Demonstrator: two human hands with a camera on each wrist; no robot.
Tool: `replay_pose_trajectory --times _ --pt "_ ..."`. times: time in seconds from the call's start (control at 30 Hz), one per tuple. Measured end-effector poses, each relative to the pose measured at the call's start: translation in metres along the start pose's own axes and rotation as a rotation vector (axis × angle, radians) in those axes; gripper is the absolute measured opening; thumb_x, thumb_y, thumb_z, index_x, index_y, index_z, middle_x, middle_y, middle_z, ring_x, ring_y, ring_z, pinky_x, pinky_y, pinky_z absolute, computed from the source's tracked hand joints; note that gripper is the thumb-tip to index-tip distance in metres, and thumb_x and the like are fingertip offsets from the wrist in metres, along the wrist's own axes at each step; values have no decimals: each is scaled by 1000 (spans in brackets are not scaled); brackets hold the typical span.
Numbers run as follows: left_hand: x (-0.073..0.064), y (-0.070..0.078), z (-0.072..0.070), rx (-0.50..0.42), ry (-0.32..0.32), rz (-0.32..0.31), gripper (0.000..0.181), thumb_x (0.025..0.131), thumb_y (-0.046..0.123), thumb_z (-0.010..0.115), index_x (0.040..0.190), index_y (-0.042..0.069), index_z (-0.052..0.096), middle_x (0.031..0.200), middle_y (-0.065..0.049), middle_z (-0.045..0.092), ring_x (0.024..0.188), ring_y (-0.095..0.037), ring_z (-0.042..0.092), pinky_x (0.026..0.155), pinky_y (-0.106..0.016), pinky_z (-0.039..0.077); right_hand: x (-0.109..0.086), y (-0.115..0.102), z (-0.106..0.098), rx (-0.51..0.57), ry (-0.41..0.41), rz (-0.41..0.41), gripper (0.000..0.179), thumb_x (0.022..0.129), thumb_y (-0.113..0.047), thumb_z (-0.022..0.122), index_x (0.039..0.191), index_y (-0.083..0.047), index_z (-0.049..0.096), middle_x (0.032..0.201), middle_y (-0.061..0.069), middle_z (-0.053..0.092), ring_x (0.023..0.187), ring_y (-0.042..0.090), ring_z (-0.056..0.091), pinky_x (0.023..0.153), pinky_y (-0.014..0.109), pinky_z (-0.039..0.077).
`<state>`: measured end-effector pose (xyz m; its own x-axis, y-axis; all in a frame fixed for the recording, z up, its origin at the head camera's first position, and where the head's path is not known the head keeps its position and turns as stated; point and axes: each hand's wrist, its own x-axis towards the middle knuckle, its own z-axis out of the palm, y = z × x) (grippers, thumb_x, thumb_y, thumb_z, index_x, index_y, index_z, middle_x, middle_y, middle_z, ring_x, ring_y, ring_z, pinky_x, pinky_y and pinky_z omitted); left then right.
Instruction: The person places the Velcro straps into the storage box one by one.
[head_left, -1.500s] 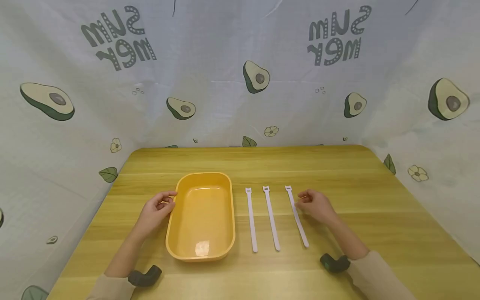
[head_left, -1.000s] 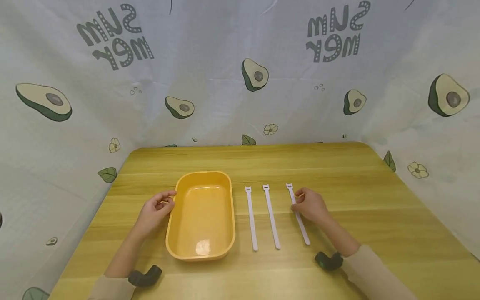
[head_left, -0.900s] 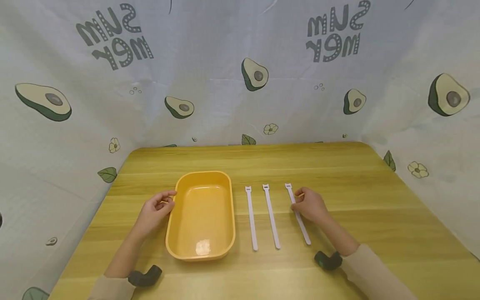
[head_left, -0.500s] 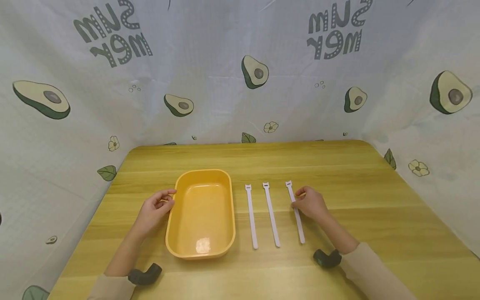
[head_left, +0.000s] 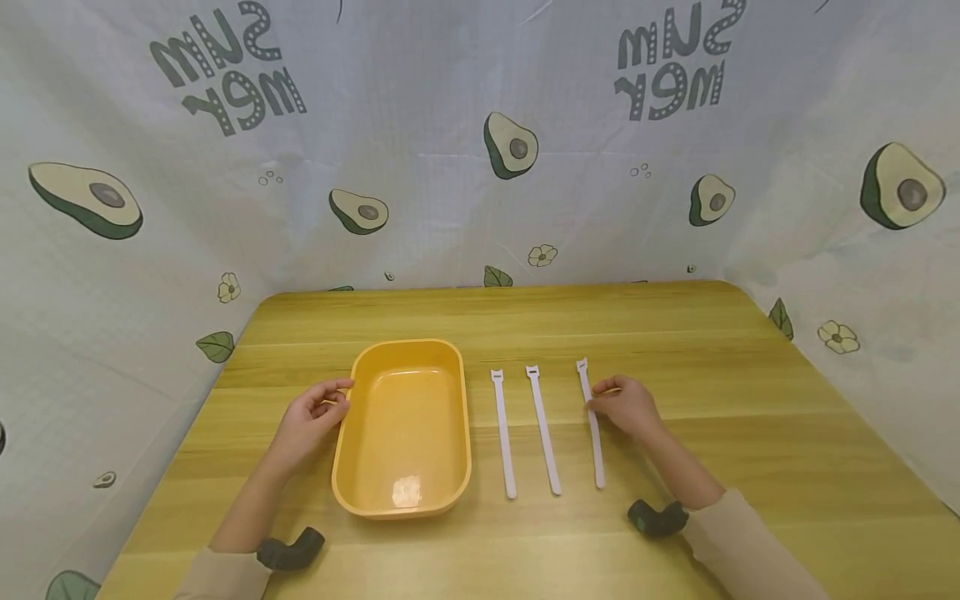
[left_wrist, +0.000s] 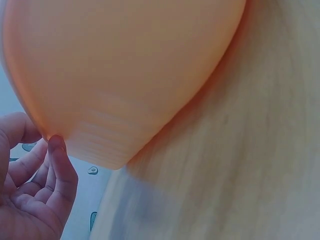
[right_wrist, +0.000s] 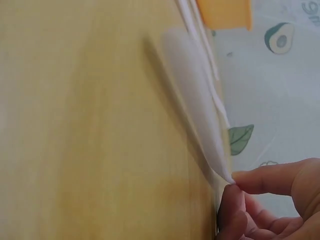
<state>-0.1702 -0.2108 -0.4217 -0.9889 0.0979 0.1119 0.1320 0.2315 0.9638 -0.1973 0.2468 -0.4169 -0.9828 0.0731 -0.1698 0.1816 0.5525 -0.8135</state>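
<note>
A yellow plastic tray with rounded corners stands left of centre on the table. At its left rim, my left hand pinches the edge between thumb and forefinger; the left wrist view shows this grip on the tray wall too. Right of the tray lie two white hook-and-loop cable ties, one on the left and one in the middle. My right hand pinches a third cable tie near its slotted head. In the right wrist view this tie appears raised, its shadow beside it.
The wood-grain table runs back to a white cloth printed with avocados and lettering, which hangs behind and at both sides. A dark curved device sits at each wrist, left and right.
My right hand has moved left onto the rightmost cable tie and taken hold of it. That tie's lower end has swung left, so it lies straighter. The left hand and tray stay put.
</note>
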Motion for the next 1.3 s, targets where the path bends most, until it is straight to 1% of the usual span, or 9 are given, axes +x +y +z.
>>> replay_pose_trajectory --times 0.2,0.37,0.53,0.77,0.9,1.1,1.3 --pt "-1 1 0 2 6 -10 33 97 3 59 126 -10 55 96 -13 54 77 -8 55 70 -19 50 0 0 -2 143 -31 42 28 88 -4 67 109 11 56 82 5 67 70 13 64 65 27 49" --pt "-1 1 -1 7 5 -16 33 97 4 58 127 -10 55 97 -14 54 77 -9 56 70 -19 50 -1 -4 -4 204 -58 61 28 89 -7 68 108 10 57 79 0 66 70 12 64 63 27 50" --pt "0 1 -1 9 3 -16 34 97 5 59 127 -10 55 98 -15 55 76 -9 56 69 -20 50 -3 -7 -7 238 -80 70 24 90 -9 67 106 7 60 80 -2 65 71 9 64 62 24 48" --pt "0 0 -1 9 2 -18 34 97 6 59 127 -9 54 98 -15 54 76 -10 56 70 -21 50 -4 -12 -5 364 -121 69 18 90 -9 67 103 3 62 79 -4 65 71 7 64 64 22 52" --pt "0 -1 -2 14 1 -16 34 97 6 59 127 -9 55 98 -15 54 75 -10 55 69 -20 50 -4 -16 -2 420 -158 77 17 90 -10 68 103 0 62 79 -4 65 71 7 63 62 23 52" --pt "0 -2 -2 9 2 -21 34 97 7 59 127 -9 55 98 -15 55 75 -10 55 69 -20 50 -8 -26 2 516 -203 99 17 91 -9 68 105 -1 62 80 -3 66 71 8 63 61 22 52" --pt "0 -3 -1 7 1 -18 34 97 7 60 127 -9 55 97 -14 54 76 -11 55 70 -20 50 -13 -35 6 544 -246 60 11 92 -8 66 102 -2 64 81 -3 67 72 7 65 65 20 53"
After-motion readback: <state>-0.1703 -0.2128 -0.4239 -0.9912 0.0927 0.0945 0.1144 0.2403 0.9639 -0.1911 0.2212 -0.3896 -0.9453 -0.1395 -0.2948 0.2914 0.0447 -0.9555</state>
